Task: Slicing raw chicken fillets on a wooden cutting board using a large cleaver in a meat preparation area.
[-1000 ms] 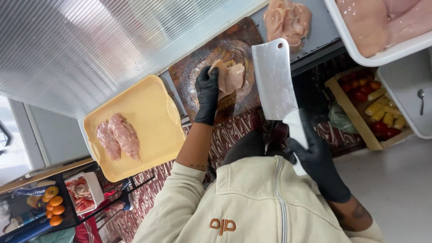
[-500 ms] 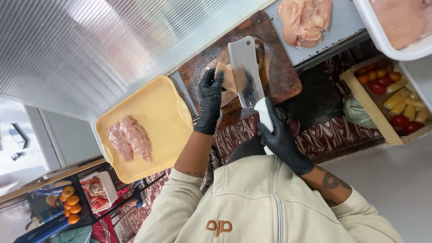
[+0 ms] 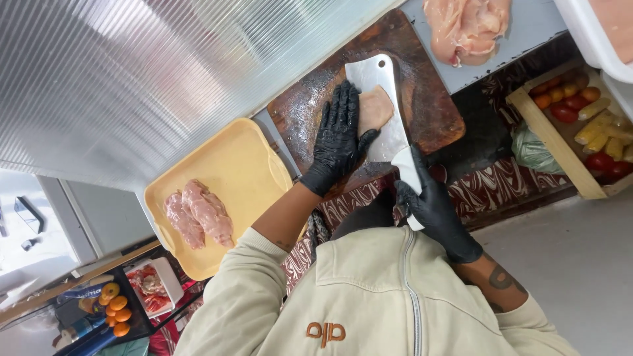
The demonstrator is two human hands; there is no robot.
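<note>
Wooden board (image 3: 428,112) carries cleaver (image 3: 382,105), blade pointing away from right hand (image 3: 432,204).

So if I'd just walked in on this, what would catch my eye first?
Probably the broad cleaver lying flat across the dark wooden cutting board, its white handle gripped by the black-gloved right hand. The left hand, gloved too, presses on a pale piece of raw chicken against the blade. To the left, a yellow tray holds two pink chicken strips.
</note>
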